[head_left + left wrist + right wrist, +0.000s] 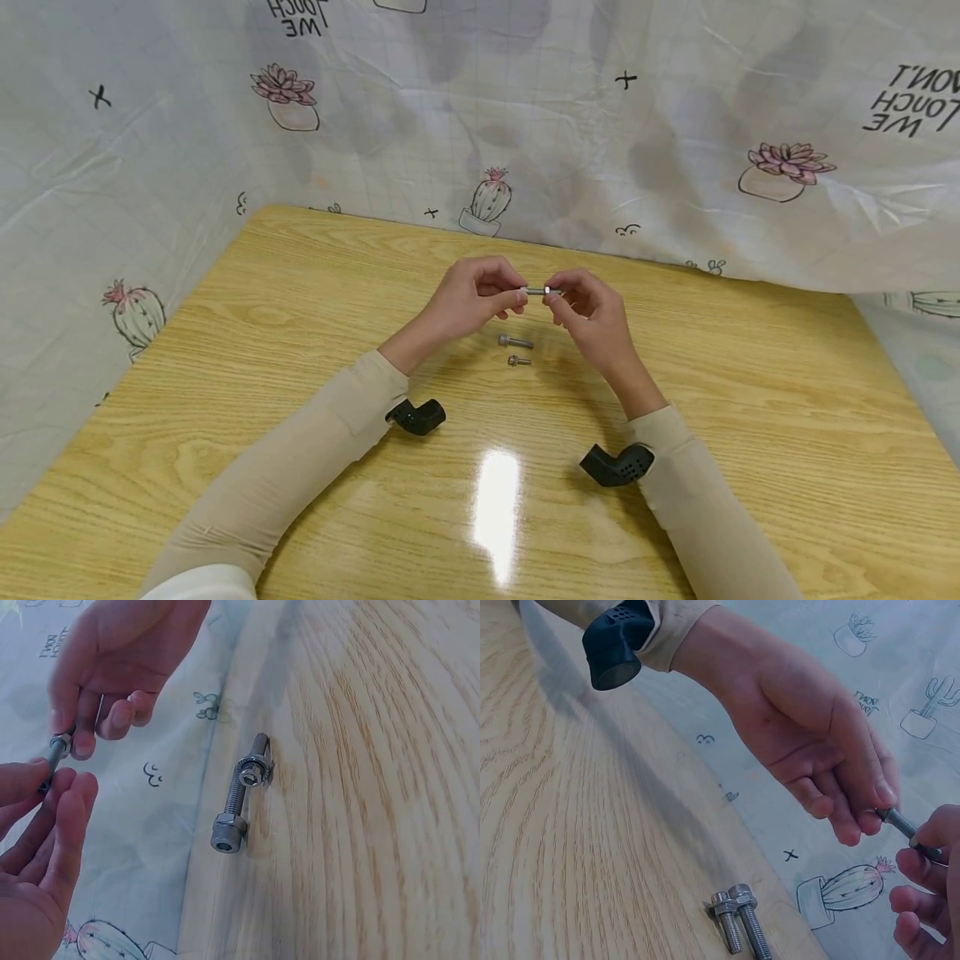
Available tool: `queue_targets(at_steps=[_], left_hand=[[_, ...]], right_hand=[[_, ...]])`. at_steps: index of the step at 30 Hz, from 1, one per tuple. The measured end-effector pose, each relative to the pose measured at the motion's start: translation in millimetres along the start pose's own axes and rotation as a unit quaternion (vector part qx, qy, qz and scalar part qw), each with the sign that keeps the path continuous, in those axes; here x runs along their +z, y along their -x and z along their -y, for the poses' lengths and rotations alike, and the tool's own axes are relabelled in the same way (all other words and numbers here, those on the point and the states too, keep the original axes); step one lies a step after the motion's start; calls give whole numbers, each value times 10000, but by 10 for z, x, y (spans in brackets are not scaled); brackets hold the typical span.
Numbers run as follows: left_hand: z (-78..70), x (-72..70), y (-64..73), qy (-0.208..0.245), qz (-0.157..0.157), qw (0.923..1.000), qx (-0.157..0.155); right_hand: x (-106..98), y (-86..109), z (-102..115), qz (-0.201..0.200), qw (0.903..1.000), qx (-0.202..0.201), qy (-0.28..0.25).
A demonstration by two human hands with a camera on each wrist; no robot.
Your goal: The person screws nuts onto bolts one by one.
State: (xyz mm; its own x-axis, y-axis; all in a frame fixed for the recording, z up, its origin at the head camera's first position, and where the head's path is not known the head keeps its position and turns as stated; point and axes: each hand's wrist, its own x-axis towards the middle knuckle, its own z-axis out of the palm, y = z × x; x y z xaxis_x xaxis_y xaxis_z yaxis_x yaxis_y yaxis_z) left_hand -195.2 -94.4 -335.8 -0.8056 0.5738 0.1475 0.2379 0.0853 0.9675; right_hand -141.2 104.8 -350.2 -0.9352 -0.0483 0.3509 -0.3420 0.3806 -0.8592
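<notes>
Above the table, both hands meet at a slim metal bolt [535, 292]. My left hand [483, 293] pinches one end of it between thumb and fingertips. On the other end, my right hand [591, 310] has thumb and index finger at a small hex nut [547, 290], which sits around the shank in the left wrist view. The fingertips hide both ends of the bolt. Below the hands lie a longer socket-head bolt [229, 825] with a nut up by its head, and a shorter bolt [252, 772], also with a ring of hardware below its head.
The wood-grain table [300, 275] reaches back to a pale printed curtain [555, 125] with cactus drawings. Black wrist mounts [416, 417] stick out from both sleeves. A bright light reflection [497, 508] shines on the table's near part.
</notes>
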Motion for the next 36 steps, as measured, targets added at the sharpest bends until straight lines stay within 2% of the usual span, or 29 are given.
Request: queue_targets(at_steps=[8, 16, 26, 33, 36], left_hand=[[13, -4, 18, -170, 84, 9998, 42], [-3, 5, 21, -164, 3, 9996, 233], [-21, 29, 19, -105, 3, 9995, 286], [-9, 15, 16, -124, -178, 9996, 184], [-7, 11, 17, -102, -195, 9997, 125]], right_hand=[[2, 17, -3, -21, 9998, 117, -152], [12, 13, 4, 53, 9997, -79, -215], [12, 7, -1, 88, 9989, 354, 302], [7, 14, -16, 35, 10000, -23, 29], [9, 14, -19, 4, 9999, -132, 69]])
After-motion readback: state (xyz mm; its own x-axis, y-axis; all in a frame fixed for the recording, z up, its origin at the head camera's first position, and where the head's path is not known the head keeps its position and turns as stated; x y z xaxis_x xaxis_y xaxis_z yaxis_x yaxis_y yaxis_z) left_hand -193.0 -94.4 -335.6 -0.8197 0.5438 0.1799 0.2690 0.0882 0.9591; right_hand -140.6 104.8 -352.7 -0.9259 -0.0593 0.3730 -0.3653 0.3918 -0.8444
